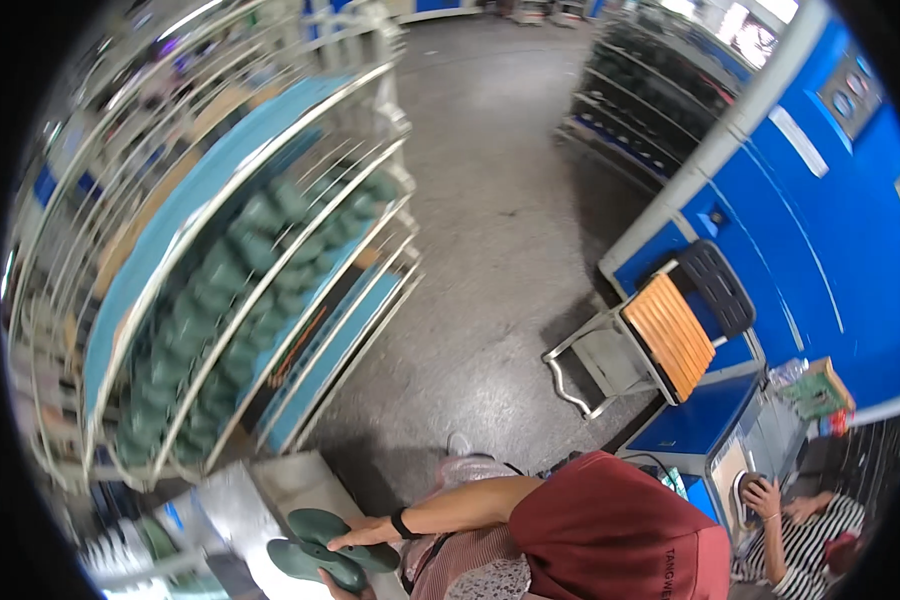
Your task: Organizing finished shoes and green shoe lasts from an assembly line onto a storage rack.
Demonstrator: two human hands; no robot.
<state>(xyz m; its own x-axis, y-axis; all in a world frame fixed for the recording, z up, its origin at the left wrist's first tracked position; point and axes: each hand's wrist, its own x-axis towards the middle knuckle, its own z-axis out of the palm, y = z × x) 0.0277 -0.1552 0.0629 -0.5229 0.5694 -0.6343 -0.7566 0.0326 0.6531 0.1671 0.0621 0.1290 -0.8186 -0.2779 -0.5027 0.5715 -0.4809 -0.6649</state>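
Two dark green, smooth, shoe-shaped pieces, apparently shoes, lie overlapped in front of me at the lower middle: an upper one [315,523] and a lower one [310,567]. My right hand [370,532], with a black band at the wrist, grips the upper green shoe, its fingertips reaching over toward the lower one. Under the lower shoe, my left hand [342,590] is partly cut off by the lower edge; its thumb and fingers press against that shoe. A red sleeve [610,530] covers my right upper arm.
A pale box [315,475] stands beside the shoes. To the left, a tall white wire rack [260,290] holds rows of green shoes [215,280]. A folding chair [665,335] stands before blue panels [770,220]. At lower right, a person in stripes [815,530] handles a dark shoe.
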